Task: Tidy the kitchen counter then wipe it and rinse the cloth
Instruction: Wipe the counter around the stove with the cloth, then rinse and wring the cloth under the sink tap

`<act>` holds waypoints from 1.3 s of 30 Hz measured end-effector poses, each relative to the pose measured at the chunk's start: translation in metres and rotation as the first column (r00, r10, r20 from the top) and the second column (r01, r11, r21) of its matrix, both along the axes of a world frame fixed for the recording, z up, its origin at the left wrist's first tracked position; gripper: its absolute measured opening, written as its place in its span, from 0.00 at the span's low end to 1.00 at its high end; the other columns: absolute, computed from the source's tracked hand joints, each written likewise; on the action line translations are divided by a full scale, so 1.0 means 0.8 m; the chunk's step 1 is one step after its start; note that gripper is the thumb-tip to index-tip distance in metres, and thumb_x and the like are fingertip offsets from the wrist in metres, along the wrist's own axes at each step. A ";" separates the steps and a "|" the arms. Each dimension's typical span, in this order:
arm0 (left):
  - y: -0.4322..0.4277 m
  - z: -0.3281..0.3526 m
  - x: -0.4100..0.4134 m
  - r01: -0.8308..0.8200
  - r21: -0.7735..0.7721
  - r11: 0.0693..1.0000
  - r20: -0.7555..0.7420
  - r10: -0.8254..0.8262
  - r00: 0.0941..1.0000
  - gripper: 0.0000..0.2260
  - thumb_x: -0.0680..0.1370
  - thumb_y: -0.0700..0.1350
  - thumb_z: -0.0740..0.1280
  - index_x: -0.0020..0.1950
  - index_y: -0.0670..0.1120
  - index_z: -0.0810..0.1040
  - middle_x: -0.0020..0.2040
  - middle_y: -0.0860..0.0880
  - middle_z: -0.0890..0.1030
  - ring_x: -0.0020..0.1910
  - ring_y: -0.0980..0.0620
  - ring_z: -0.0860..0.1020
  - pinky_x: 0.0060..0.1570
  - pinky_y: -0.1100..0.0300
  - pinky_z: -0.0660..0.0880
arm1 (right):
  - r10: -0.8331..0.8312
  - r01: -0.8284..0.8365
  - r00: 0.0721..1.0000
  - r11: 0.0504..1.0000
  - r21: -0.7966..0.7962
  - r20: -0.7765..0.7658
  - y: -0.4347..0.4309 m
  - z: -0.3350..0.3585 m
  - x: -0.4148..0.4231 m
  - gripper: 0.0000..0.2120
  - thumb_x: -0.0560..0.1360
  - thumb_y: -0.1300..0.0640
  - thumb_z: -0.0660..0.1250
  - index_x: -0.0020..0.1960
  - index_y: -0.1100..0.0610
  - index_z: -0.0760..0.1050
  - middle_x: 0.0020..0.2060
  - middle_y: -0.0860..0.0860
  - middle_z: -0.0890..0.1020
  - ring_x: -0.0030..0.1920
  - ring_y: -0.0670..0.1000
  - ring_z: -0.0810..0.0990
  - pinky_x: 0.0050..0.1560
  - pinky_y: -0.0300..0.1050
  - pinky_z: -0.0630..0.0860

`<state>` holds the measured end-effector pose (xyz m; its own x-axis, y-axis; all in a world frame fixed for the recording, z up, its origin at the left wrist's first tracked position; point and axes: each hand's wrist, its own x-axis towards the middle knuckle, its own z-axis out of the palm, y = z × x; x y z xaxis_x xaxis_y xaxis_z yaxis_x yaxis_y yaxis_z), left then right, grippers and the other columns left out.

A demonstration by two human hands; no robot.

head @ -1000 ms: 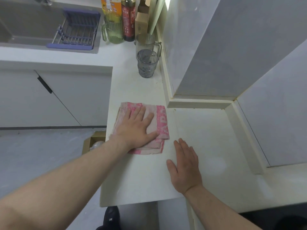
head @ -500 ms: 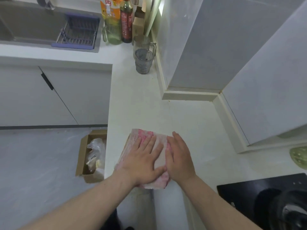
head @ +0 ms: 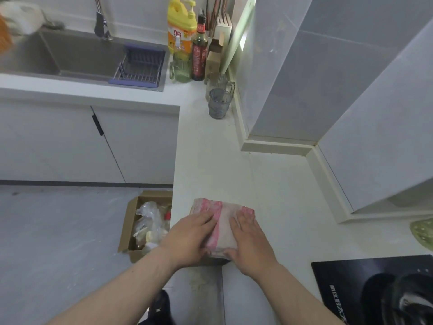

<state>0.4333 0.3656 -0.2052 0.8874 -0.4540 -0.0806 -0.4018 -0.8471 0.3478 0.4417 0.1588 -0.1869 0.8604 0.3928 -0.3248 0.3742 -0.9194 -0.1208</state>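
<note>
A folded pink and white cloth lies at the near edge of the white counter. My left hand presses flat on its left half, fingers straight. My right hand lies flat on its right half, with the thumb at the cloth's near edge. Both hands cover most of the cloth. The steel sink with its tap sits at the far left of the counter.
A grey glass mug, a clear mug, a green mug, a dark sauce bottle and a yellow detergent bottle stand in the far corner. A purple rack sits in the sink. A black hob lies right. A cardboard box stands on the floor.
The cloth slid along the counter from the middle to the near edge under my left hand. My right hand moved off the bare counter onto the cloth's right half.
</note>
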 end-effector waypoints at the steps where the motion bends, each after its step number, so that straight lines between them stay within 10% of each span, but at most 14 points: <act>1: 0.002 0.001 -0.002 -0.013 -0.007 1.000 0.005 0.013 1.000 0.36 0.66 0.54 0.73 0.71 0.43 0.72 0.70 0.43 0.74 0.66 0.43 0.74 0.67 0.50 0.70 | -0.033 0.034 0.999 0.998 0.049 -0.022 0.001 0.002 -0.002 0.41 0.77 0.43 0.64 0.80 0.54 0.46 0.80 0.55 0.45 0.79 0.55 0.41 0.73 0.42 0.33; 5: -0.007 0.014 -0.010 -0.049 0.011 0.999 0.011 0.049 0.999 0.28 0.71 0.49 0.67 0.71 0.44 0.71 0.71 0.45 0.72 0.68 0.44 0.71 0.68 0.53 0.69 | -0.464 0.454 0.882 0.792 0.409 -0.082 0.009 0.002 0.003 0.32 0.71 0.46 0.63 0.73 0.55 0.65 0.74 0.56 0.64 0.75 0.57 0.61 0.75 0.45 0.58; 8: -0.016 0.023 -0.012 -0.079 0.023 0.997 0.036 0.079 0.996 0.23 0.73 0.50 0.63 0.68 0.46 0.72 0.68 0.47 0.72 0.64 0.47 0.70 0.66 0.56 0.68 | -0.681 0.697 0.687 0.519 0.496 -0.253 0.018 0.014 0.027 0.22 0.70 0.50 0.67 0.60 0.58 0.69 0.53 0.52 0.79 0.53 0.56 0.79 0.45 0.42 0.75; 12: -0.014 0.025 -0.014 -0.127 -0.016 0.992 -0.087 0.125 0.988 0.22 0.76 0.51 0.60 0.70 0.46 0.70 0.72 0.48 0.68 0.70 0.47 0.67 0.71 0.55 0.64 | -0.587 0.645 0.764 0.674 0.361 -0.268 0.029 0.037 0.044 0.04 0.73 0.58 0.67 0.40 0.57 0.74 0.35 0.50 0.76 0.37 0.53 0.75 0.33 0.42 0.66; 16: -0.007 0.053 -0.026 -0.270 -0.202 0.941 -0.245 0.219 0.944 0.13 0.78 0.53 0.59 0.55 0.48 0.77 0.55 0.54 0.75 0.54 0.52 0.75 0.57 0.55 0.74 | -0.498 0.577 0.816 0.664 0.476 -0.294 0.032 0.064 0.030 0.12 0.70 0.63 0.66 0.30 0.56 0.68 0.26 0.48 0.70 0.29 0.47 0.67 0.29 0.41 0.62; 19: -0.006 0.090 -0.043 -0.630 -0.426 0.650 -0.588 0.330 0.739 0.16 0.79 0.51 0.59 0.46 0.41 0.79 0.45 0.46 0.82 0.45 0.50 0.78 0.53 0.49 0.76 | -0.420 0.521 0.852 0.624 0.582 -0.312 0.037 0.106 0.008 0.11 0.69 0.64 0.67 0.30 0.56 0.70 0.25 0.45 0.69 0.29 0.46 0.67 0.31 0.42 0.63; 23: -0.001 0.121 -0.064 -0.916 -0.379 0.129 -0.921 0.045 0.388 0.19 0.81 0.54 0.60 0.55 0.41 0.81 0.46 0.46 0.84 0.43 0.47 0.80 0.44 0.53 0.78 | -0.266 0.403 0.914 0.680 0.612 -0.307 0.066 0.177 -0.018 0.08 0.68 0.55 0.65 0.31 0.50 0.75 0.27 0.46 0.78 0.30 0.45 0.75 0.31 0.41 0.71; 29: 0.022 0.195 -0.072 -0.864 -0.372 -0.339 -0.851 -0.247 0.464 0.26 0.78 0.59 0.59 0.54 0.35 0.77 0.54 0.32 0.80 0.48 0.37 0.81 0.48 0.43 0.79 | -0.005 0.022 1.000 0.791 0.611 -0.029 0.116 0.249 -0.055 0.06 0.73 0.54 0.64 0.43 0.54 0.77 0.38 0.48 0.79 0.40 0.45 0.77 0.44 0.44 0.77; 33: 0.052 0.236 -0.079 -0.784 -0.342 -0.518 -0.790 -0.294 0.538 0.23 0.74 0.51 0.63 0.61 0.35 0.77 0.56 0.33 0.79 0.54 0.38 0.79 0.59 0.45 0.74 | 0.164 -0.198 0.980 0.698 0.688 0.115 0.142 0.254 -0.083 0.07 0.71 0.60 0.64 0.46 0.52 0.78 0.42 0.26 0.73 0.46 0.30 0.71 0.47 0.25 0.67; 39: 0.096 0.288 -0.100 -0.782 -0.361 -0.508 -0.737 -0.359 0.573 0.27 0.78 0.51 0.58 0.63 0.29 0.75 0.63 0.29 0.75 0.62 0.32 0.75 0.64 0.39 0.71 | 0.130 -0.148 0.988 0.669 0.728 0.081 0.169 0.254 -0.112 0.17 0.67 0.41 0.68 0.55 0.30 0.76 0.56 0.30 0.72 0.62 0.33 0.69 0.61 0.27 0.67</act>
